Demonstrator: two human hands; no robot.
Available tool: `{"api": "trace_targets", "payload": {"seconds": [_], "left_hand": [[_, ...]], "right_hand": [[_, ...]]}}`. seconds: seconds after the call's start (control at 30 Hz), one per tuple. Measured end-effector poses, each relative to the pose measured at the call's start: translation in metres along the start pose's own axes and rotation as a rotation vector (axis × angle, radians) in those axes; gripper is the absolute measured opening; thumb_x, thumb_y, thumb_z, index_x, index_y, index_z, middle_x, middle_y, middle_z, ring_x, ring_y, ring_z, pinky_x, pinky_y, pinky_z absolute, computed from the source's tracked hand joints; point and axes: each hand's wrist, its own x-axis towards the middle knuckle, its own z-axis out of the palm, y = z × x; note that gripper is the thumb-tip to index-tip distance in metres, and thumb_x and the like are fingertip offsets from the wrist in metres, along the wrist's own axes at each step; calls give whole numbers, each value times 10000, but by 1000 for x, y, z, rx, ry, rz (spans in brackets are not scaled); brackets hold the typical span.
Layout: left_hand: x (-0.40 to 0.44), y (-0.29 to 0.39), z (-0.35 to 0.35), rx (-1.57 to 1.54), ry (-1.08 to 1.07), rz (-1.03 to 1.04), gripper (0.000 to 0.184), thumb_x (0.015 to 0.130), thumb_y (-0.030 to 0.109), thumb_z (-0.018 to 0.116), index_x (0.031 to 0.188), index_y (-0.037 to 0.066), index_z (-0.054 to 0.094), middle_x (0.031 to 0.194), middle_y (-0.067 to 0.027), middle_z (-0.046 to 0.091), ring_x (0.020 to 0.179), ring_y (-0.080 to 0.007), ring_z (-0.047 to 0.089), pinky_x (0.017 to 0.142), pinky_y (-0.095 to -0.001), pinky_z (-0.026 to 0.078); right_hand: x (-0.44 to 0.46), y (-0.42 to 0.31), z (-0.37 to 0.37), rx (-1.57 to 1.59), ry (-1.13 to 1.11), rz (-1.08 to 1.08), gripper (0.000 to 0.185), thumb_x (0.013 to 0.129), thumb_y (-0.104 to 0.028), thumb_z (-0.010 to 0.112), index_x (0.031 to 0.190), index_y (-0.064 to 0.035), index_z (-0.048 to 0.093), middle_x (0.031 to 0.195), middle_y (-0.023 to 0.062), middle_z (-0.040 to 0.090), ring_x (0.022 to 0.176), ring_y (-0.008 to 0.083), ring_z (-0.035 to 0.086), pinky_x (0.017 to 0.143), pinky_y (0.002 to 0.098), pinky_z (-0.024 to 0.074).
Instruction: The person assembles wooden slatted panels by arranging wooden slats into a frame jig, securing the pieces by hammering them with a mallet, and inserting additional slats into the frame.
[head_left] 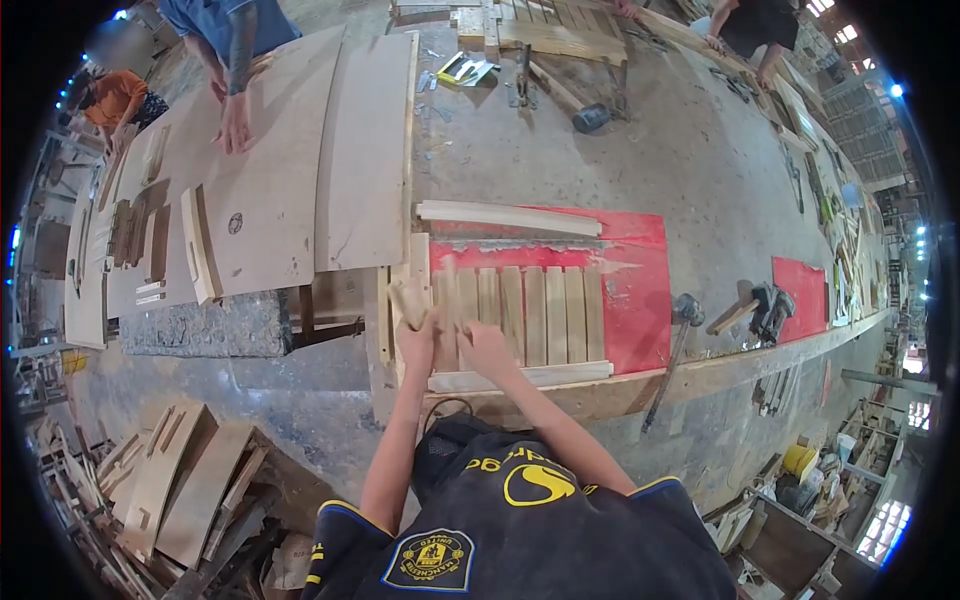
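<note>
My left hand (418,343) is closed around a short wooden block (411,298) at the left end of a row of slats. Close beside it, my right hand (486,352) grips an upright wooden slat (450,300), which is smeared by motion. Several pale slats (535,315) lie side by side to the right of my hands, on a red sheet (640,300). Along their near ends runs a wooden rail (520,376). A second rail (510,217) lies across the far side of the sheet.
A long-handled hammer (686,310) leans at the bench's near edge, with more hammers (768,308) to the right. Large plywood sheets (270,150) cover the left, where a co-worker's hand (234,125) rests. A mallet (590,117) lies farther back. Scrap boards (180,480) are piled at lower left.
</note>
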Motion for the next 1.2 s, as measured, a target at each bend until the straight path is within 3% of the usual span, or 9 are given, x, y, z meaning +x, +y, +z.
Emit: {"api": "trace_targets", "payload": {"seconds": [0.1,0.3,0.4,0.5,0.6,0.9,1.0,1.1,1.2], "left_hand": [[14,2,-18,-52,234,6,342,841,210,740,1012,-47,591,800,-79,634,612,-142,609,523,-280,488],[28,-3,-45,163,219,25,301,835,181,733,968,-61,614,806,-82,637,643,-149,602,560,-298,480],[23,10,-35,286,50,-94,275,830,177,739,934,-52,629,813,-75,641,669,-134,593,593,-297,480],[14,31,-10,84,-118,-178,271,827,185,749,927,-41,635,815,-55,643,703,-115,586,621,-286,477],[4,41,22,-53,-69,-120,273,834,192,752,944,-28,635,824,-38,644,714,-101,583,628,-273,473],[0,27,1,-213,41,-46,262,880,181,712,1026,-9,608,895,-47,643,720,-94,597,609,-263,491],[-6,35,-6,-95,56,-38,239,887,165,699,1018,-14,612,864,-43,644,717,-88,596,606,-245,485],[-13,41,-12,-48,103,-45,243,884,162,702,1022,-18,614,858,-45,645,712,-97,601,606,-250,492],[-17,28,-18,39,148,25,276,873,187,717,1024,-22,618,842,-55,646,708,-120,604,614,-271,495]], "right_hand": [[34,0,34,-256,78,177,281,872,-245,585,757,10,608,728,213,653,695,387,655,619,456,528],[-28,21,78,-493,-423,332,397,922,-311,524,1048,60,591,782,230,678,764,394,678,681,492,537],[10,-10,24,-344,-425,343,422,913,-354,548,973,50,652,795,207,691,769,344,689,682,453,532],[35,-14,-11,300,-462,359,435,902,-403,545,888,15,668,810,161,697,716,237,691,606,363,539],[43,-16,-27,129,-633,113,387,882,-367,585,866,12,662,727,124,673,648,183,652,565,331,515],[29,-6,-19,408,-373,74,247,853,-237,623,786,1,628,701,125,649,642,231,636,607,331,474],[19,14,-14,74,-104,-41,243,880,-225,592,793,2,585,707,159,639,661,318,643,597,386,490],[10,19,-4,-194,152,126,212,882,-207,559,834,-1,548,745,215,647,686,377,647,586,450,504],[-23,69,56,-299,107,149,163,869,-163,562,896,-3,536,752,230,647,699,369,666,584,461,528]]}}
